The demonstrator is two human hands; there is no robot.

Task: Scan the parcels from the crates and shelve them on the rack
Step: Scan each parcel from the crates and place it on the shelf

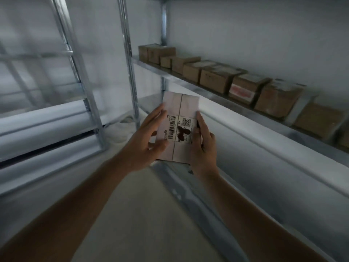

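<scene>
Pale pink parcel [180, 127], black barcode; brown boxes [215, 78].

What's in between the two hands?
A pale parcel with a barcode label. The left hand holds its left edge and the right hand its right edge, as the head view shows.

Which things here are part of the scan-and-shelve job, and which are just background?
Job: white parcel, held by left hand and right hand; brown boxes on the rack shelf.
Background: second rack at left; floor.
</scene>
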